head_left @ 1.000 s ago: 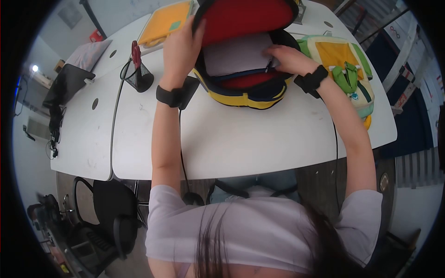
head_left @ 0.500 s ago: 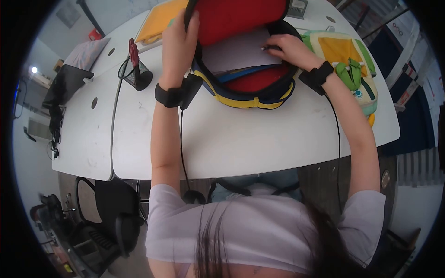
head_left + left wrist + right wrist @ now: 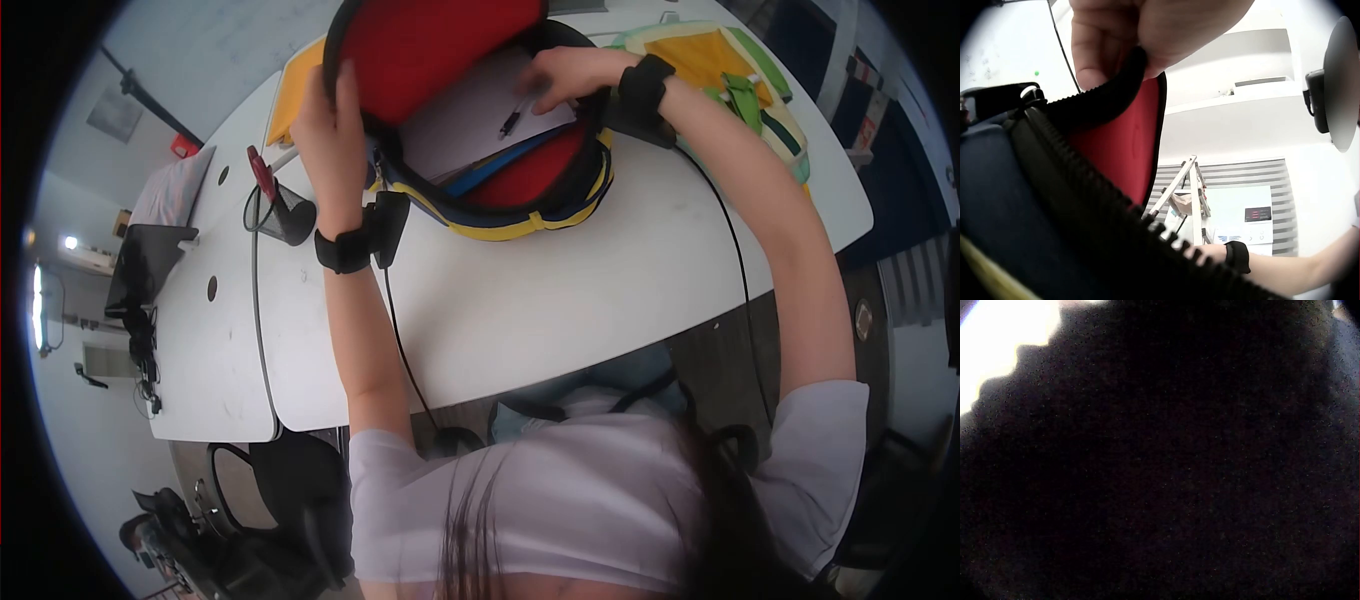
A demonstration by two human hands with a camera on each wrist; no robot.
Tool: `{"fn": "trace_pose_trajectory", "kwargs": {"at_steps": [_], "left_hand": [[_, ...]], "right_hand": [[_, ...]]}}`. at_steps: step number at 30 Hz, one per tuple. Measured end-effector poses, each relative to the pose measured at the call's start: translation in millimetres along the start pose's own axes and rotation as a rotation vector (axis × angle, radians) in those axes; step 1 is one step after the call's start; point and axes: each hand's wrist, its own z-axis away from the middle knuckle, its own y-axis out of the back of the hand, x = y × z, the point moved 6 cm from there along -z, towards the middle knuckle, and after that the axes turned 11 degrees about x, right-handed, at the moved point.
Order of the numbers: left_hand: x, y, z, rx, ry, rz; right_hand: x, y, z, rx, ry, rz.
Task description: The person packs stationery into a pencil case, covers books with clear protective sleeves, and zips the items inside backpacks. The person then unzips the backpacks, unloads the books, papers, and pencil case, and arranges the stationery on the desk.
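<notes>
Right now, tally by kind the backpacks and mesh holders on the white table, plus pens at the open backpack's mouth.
Backpacks: 2 (open navy-and-yellow fabric backpack; green, cream and yellow fabric backpack)
Pens: 1 (slim black pen)
Mesh holders: 1 (black mesh holder)
Total: 4

Navy-and-yellow backpack (image 3: 535,172) (red inside), flap (image 3: 440,55) raised, dark pen (image 3: 510,123) against white paper (image 3: 455,130) within
</notes>
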Motion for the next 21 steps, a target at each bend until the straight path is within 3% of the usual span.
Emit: {"fn": "trace_pose_trajectory", "kwargs": {"at_steps": [2,4,5,6,8,10,11,12,14,16,18,20,21], "left_hand": [[-0.2,-1.6,0.2,-0.003,-0.005,0.014],[0.9,-1.2,0.6,0.012,-0.055,0.086],[2.7,-1.4,1.3,0.003,-0.047,0.073],[4.7,-2.4,2.4,-0.007,-0.038,0.061],[5.3,-5.3,4.4,0.000,-0.073,0.118],[6.4,-5.5,3.8,-0.013,-0.109,0.092],[4.9,-3.7,3.7,-0.006,-0.102,0.087],[3.4,-4.2,4.1,-0.041,-0.095,0.074],[6.6,-2.8,5.5,-0.069,-0.083,0.059],[12.8,-5.1,8.1,-0.163,-0.047,0.037],[14.4,-6.2,9.0,-0.194,-0.105,0.044],[14.1,-9.2,11.9,-0.254,-0.123,0.025],[14.8,-8.9,11.9,-0.267,-0.147,0.014]], "right_hand": [[-5.8,8.5,2.0,0.010,0.014,0.034],[-2.1,15.5,5.0,-0.068,-0.266,-0.122],[-8.3,10.4,15.6,-0.133,-0.409,-0.465],[-17.8,2.0,21.5,-0.142,-0.401,-0.465],[-37.6,-35.5,41.9,-0.328,-0.719,-1.080],[-45.4,-63.4,57.7,-0.377,-0.991,-1.327],[-55.9,-66.5,58.5,-0.402,-0.720,-1.548],[-54.5,-74.6,58.2,-0.410,-0.722,-1.543],[-46.6,-82.3,51.7,-0.155,-0.863,-1.990],[-29.2,-96.0,32.2,-0.062,-0.878,-2.003],[-16.9,-98.6,19.5,0.217,-1.024,-1.819],[-4.7,-105.7,7.2,0.228,-1.040,-1.794],[22.8,-122.2,-14.9,0.198,-0.772,-1.603]]}}
